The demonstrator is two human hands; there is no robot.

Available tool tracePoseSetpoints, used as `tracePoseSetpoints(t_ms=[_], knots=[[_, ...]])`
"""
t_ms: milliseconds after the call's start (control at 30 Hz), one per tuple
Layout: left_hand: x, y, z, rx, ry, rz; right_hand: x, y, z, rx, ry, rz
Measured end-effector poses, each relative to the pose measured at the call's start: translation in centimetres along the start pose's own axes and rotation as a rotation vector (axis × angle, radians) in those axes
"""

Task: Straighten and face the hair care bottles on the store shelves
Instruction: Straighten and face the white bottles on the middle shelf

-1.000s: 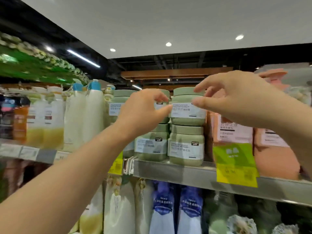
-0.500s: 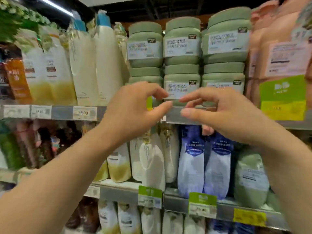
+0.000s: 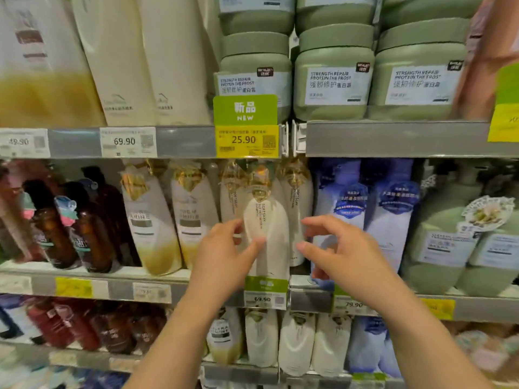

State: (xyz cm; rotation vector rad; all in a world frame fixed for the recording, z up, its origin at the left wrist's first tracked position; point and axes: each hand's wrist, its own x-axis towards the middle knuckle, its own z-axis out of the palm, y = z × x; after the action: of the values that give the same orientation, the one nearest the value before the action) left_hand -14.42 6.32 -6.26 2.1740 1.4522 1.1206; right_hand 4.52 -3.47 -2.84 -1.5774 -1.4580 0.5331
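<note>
Far out to the left of the left hand (image 3: 224, 254), amber pump bottles (image 3: 90, 228) and cream-and-gold refill bottles (image 3: 151, 226) stand on the middle shelf (image 3: 92, 287), labels mostly turned outward, so that stretch looks already faced. The left hand reaches up to the white Soft Silk bottle (image 3: 266, 234), which stands forward of its neighbours at the shelf lip, directly above the green 69.90 price tag (image 3: 265, 293). The thumb lies across the bottle's lower front and the fingers curve toward its left side; whether they have closed on it or only touch it cannot be told. The bottle's lettering runs down its front and it leans slightly, which is likely why both hands converge on it: one on each side allows it to be turned and squared.

Just right of the bottle, the right hand (image 3: 337, 254) hovers with fingers curled and parted, holding nothing, its fingertips (image 3: 304, 221) close to the bottle's right edge but seemingly apart from it. Beyond that hand stand blue-capped white bottles (image 3: 390, 220) and pale green bottles (image 3: 449, 242). Above both hands, green jars (image 3: 334, 80) are stacked two high behind a yellow 25.90 tag (image 3: 247, 140).
</note>
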Motion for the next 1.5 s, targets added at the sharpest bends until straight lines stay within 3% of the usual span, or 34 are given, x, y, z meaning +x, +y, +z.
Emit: tracePoseSetpoints(t_ms=[200, 333, 733, 1133, 1500], knots=[[0.1, -1.2, 1.3, -0.124, -0.065, -0.030, 1.4, 1.7, 5.1, -0.085, -0.016, 0.110], [0.5, -1.5, 1.3, -0.156, -0.068, -0.033, 1.7, 1.9, 6.7, -0.004, -0.013, 0.155], [0.8, -1.8, 1.5, -0.116, -0.061, 0.066, 1.9, 0.8, 6.8, -0.077, 0.023, 0.186], [0.8, -3.6, 1.4, -0.193, -0.046, 0.048, 3.0, 0.1, 7.5, -0.155, 0.028, 0.225], [1.2, -3.6, 1.3, -0.089, -0.074, 0.046, 3.1, -0.5, 7.6, -0.165, -0.006, 0.240]])
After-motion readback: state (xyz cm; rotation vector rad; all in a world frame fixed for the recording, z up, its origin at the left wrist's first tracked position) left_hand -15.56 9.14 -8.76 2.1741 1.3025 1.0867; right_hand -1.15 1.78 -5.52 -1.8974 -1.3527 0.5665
